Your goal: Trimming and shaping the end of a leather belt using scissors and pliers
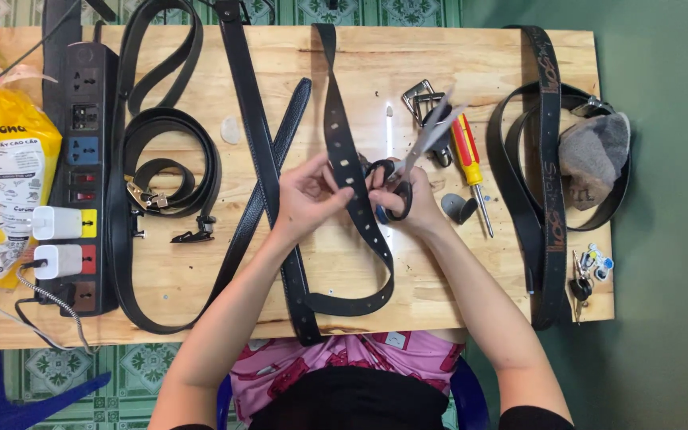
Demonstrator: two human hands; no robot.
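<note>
Green floor shows around a wooden table [455,56] seen from above. Near the middle of the table, a black belt with holes [344,151] runs from the far edge down between the two hands, then bends into a loop near the front edge. The left hand [308,195] pinches this belt with its fingers curled, touching its left side. The right hand [404,199] is just on the other side of the belt. Its fingers are through the black handles of a pair of scissors [420,147], and the blades stand a little apart and point up and away from the belt.

Just right of the scissors lies a screwdriver [471,163] with a red and yellow handle, and above it is a metal buckle [420,97]. Farther right, more black belts [547,159] lie curled around a grey cloth [595,155], with a bunch of keys [587,275] near the corner. To the left of the hands, two long belts cross, and another belt is coiled up [173,163]. At the far left sit a black power strip [85,159] with white chargers and a yellow bag [5,167].
</note>
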